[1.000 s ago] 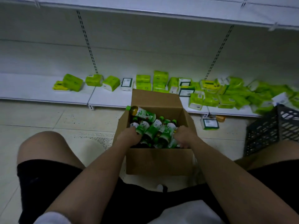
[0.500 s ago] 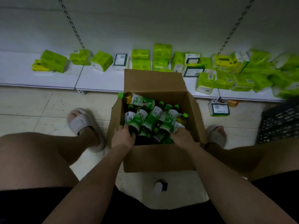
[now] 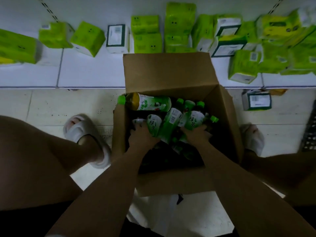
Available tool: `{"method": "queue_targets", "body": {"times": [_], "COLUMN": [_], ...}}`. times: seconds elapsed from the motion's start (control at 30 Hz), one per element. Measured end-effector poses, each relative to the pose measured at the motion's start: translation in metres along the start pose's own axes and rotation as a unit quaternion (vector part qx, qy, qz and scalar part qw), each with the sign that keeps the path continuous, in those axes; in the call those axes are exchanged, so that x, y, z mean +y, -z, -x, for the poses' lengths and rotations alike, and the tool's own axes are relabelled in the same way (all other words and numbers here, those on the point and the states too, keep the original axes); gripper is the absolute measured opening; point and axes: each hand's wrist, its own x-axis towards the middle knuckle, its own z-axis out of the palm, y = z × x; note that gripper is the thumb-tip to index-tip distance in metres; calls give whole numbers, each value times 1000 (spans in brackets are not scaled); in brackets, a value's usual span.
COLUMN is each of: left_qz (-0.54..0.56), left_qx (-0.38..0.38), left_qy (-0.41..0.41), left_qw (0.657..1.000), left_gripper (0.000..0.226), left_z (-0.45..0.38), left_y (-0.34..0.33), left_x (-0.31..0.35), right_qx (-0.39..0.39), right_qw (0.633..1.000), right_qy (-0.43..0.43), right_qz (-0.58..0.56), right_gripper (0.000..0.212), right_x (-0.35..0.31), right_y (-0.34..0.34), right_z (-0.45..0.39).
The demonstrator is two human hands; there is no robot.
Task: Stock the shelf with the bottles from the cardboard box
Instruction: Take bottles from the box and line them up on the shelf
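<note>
An open cardboard box (image 3: pixel 172 183) stands on the floor between my feet, its far flap raised. Several green-capped tea bottles with green and white labels fill it. One bottle (image 3: pixel 145 103) lies across the box's far left corner. My left hand (image 3: pixel 142 137) is inside the box, closed around the lower end of a bottle (image 3: pixel 154 125). My right hand (image 3: pixel 195 135) grips the base of another bottle (image 3: pixel 194 119). Behind the box runs the white bottom shelf (image 3: pixel 89 74).
Green tissue packs (image 3: pixel 147 35) and white boxes (image 3: pixel 117 38) lie scattered along the back of the shelf. One white box (image 3: pixel 257 101) sits on the floor to the right. A dark plastic crate (image 3: pixel 310 132) is at the right edge. My slippered feet (image 3: pixel 83 132) flank the box.
My head has tilted further down and closer to the box. Both hands stay in the box and have closed more firmly on bottles, lifting them slightly.
</note>
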Motion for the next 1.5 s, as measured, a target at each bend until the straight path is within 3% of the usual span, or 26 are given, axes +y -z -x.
{"method": "queue_targets", "body": {"times": [0.17,0.3,0.37,0.47,0.53,0.77,0.83,0.93,1.03,1.17,1.3,1.5], "left_qz": [-23,-2,24,50,87,167,188,235,268,245,234,238], "left_qx": [-71,-131,-164,-177,-180,-157,-130,-58,26,140,251,337], "left_qy": [-31,-19,-8,-16,-23,-57,-96,-157,-207,-259,-310,-378], "left_qw": [997,991,986,983,980,972,969,957,940,924,887,829], "left_gripper": [108,113,114,93,87,77,60,64,53,69,66,68], "left_z": [-14,-18,-17,-12,-4,28,41,61,76,98,117,147], "left_y": [17,48,64,76,80,89,93,104,118,135,154,202], "left_x": [5,7,5,-1,-2,-20,-25,-25,-24,-18,-8,13], "right_qx": [20,-47,-80,-90,-83,-14,8,34,69,137,163,193], "right_qw": [998,995,987,975,972,970,967,956,943,924,888,815], "right_qy": [-44,-65,-80,-61,-51,32,74,154,211,287,377,493], "right_qz": [-31,-59,-112,-195,-214,-239,-242,-247,-246,-212,-206,-235], "right_gripper": [93,55,62,89,93,45,48,49,52,44,49,43], "right_x": [-1,-25,-33,-6,9,-23,-26,-34,-44,-55,-71,-110], "right_y": [-14,-12,-11,-17,-21,-9,-8,-6,-9,-11,-7,14], "right_z": [-12,2,9,-24,-35,69,84,105,123,147,177,231]}}
